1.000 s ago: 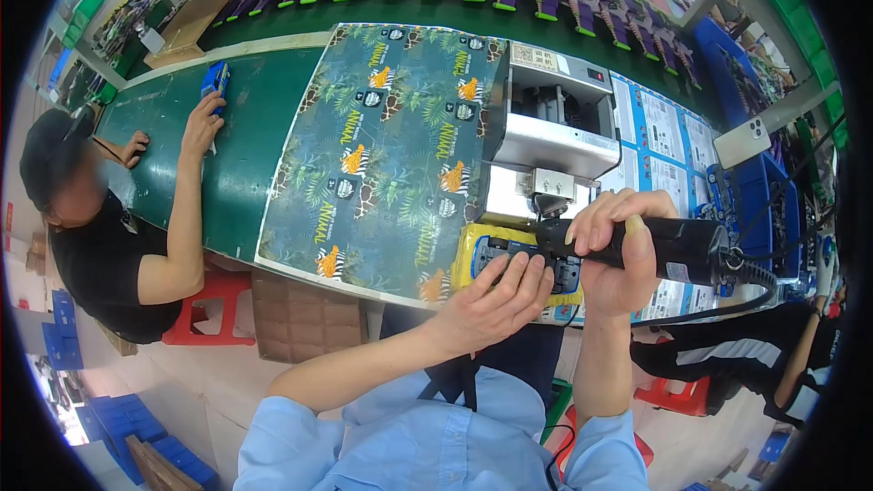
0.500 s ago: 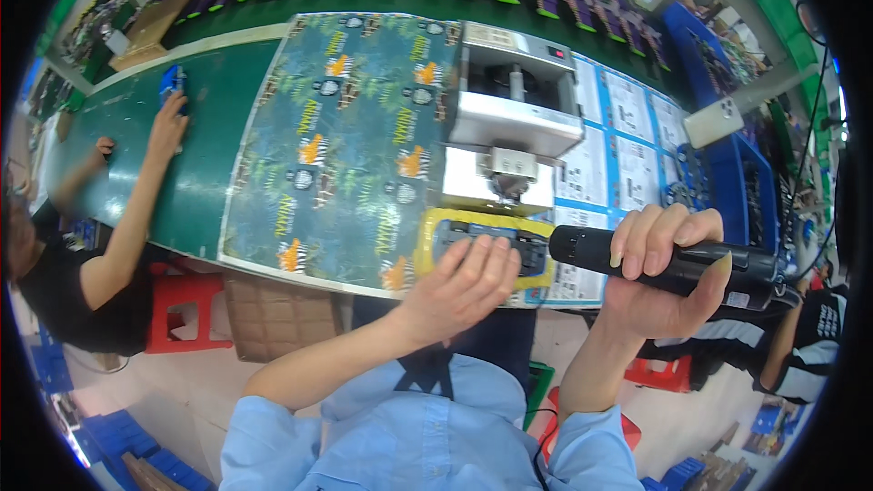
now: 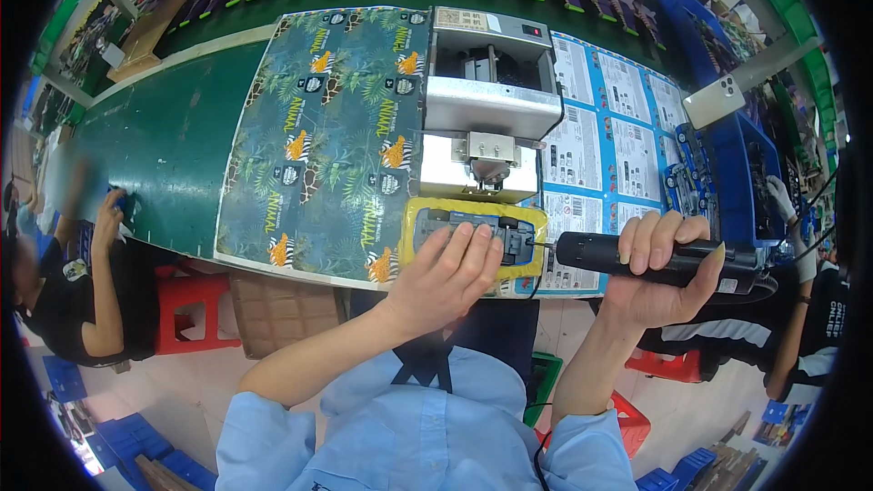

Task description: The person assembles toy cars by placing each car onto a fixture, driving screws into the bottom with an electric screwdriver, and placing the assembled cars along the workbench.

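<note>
A toy car lies with its dark underside up in a yellow-rimmed holder at the table's front edge. My left hand is laid over the car, its fingers together and pressing on the underside, hiding part of it. In my right hand is a black electric screwdriver, held level with the fingers wrapped round its body. Its thin bit points left and reaches the car's right end; whether it sits in a screw I cannot tell.
Just behind the holder stands a metal machine. Printed animal sheets spread to its left, white-and-blue card sheets to its right. Blue toy cars lie by a blue bin and a phone. Co-workers sit on both sides.
The screwdriver has drawn slightly away from the holder, so its bit now shows. At left, a co-worker's hand has pulled back with a blue thing; at right, a gloved hand has appeared beside the bin.
</note>
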